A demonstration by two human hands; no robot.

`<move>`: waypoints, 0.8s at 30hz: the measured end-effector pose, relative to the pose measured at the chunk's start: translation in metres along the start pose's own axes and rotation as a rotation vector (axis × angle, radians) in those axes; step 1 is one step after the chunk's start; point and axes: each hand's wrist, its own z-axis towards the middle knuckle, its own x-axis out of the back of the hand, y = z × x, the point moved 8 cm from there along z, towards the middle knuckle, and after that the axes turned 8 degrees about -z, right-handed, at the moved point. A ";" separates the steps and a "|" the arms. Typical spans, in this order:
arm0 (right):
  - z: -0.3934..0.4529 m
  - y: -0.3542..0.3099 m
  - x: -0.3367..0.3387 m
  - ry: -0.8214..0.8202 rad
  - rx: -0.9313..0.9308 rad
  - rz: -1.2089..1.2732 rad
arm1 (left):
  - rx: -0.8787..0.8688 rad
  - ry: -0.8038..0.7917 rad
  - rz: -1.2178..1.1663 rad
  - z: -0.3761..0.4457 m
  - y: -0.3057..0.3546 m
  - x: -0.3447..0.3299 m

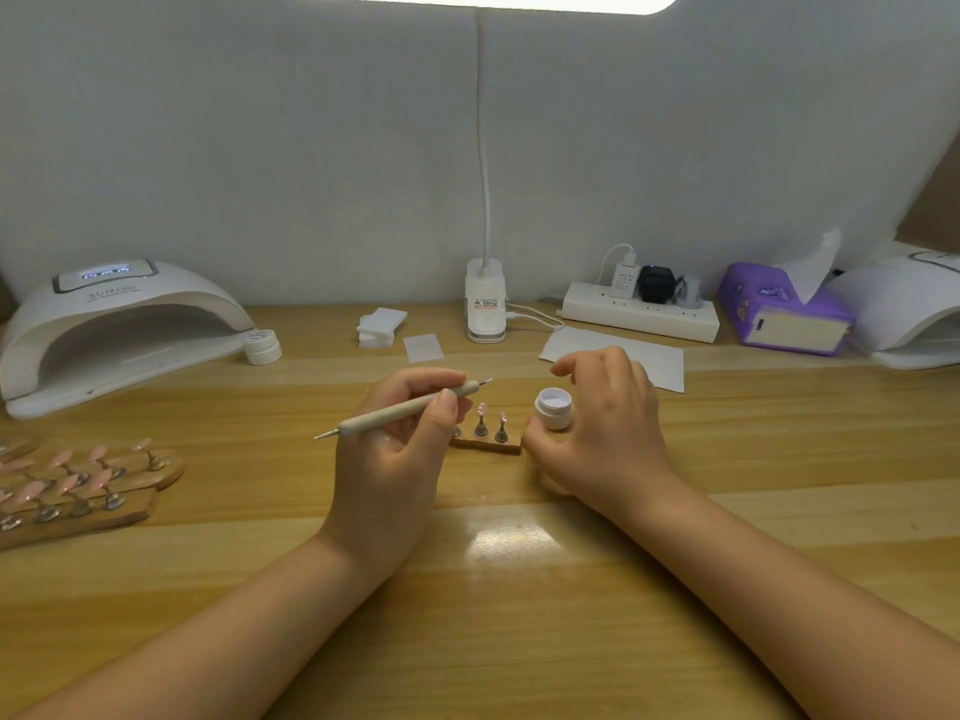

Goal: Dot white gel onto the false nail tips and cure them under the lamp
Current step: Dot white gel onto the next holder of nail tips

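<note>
My left hand (400,444) grips a beige dotting pen (410,407) held nearly level, its metal tip pointing right above a small wooden stand (491,445). The stand carries pink false nail tips (482,409) on metal pegs; my left hand hides its left part. An open white gel jar (554,406) sits just right of the stand. My right hand (602,423) curves loosely around the jar with thumb and fingers apart from it. A white curing lamp (119,324) stands at the far left, its display lit.
Wooden strips with several pink nail tips (78,485) lie at the left edge. A small white jar (263,345) sits by the lamp. Cotton pads (382,327), a clip lamp base (485,304), a power strip (641,311), a purple tissue pack (779,309), a paper sheet (665,366) and a second lamp (914,309) line the back.
</note>
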 end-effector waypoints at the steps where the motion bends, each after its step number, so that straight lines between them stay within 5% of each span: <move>1: -0.001 -0.007 0.003 0.022 0.047 0.013 | 0.000 0.001 0.006 0.000 0.000 0.000; 8: -0.008 -0.013 -0.020 -0.244 0.092 -0.132 | 0.013 0.002 0.015 0.000 -0.002 0.001; 24: -0.007 -0.018 -0.030 -0.317 0.186 -0.003 | 0.039 -0.001 -0.001 0.001 -0.006 0.002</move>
